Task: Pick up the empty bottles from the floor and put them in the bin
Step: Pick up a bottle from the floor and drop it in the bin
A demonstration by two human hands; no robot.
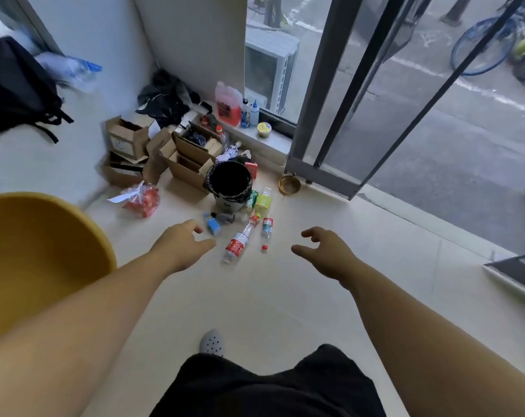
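Both bare arms reach forward over the pale tiled floor (285, 296), and both hands are empty: the left hand (181, 246) has loosely curled fingers and hangs slack, the right hand (324, 251) is likewise released, its fingers bent and spread, grasping nothing. Between them, at about 12 o'clock from the person, lies a clear bottle with a red label (237, 245), its neck pointing up towards the bin; white marks show on the label, but they are too blurred to read. A loose red cap (265, 248) sits just beside it at 3 o'clock. A smaller clear bottle with a green-and-white label (267, 226) lies at 1 o'clock from the red-labelled one, and beyond that a yellow-labelled bottle (263, 202) and a green bottle (251, 201) rest against the bin's right side. A crushed bottle with a blue label (213, 225) lies at 11 o'clock, near the left fingertips. The bin (229, 188), lined with a black bag, stands upright past the bottles; a small dark mark on its grey wall cannot be made out. Open cardboard boxes (165, 152) crowd its 10 o'clock side, a red net bag (142, 200) lies at its 9 o'clock, and a pink jug (228, 103) stands on the sill (273, 142) by the window. A yellow basin (38, 251) fills the left edge.
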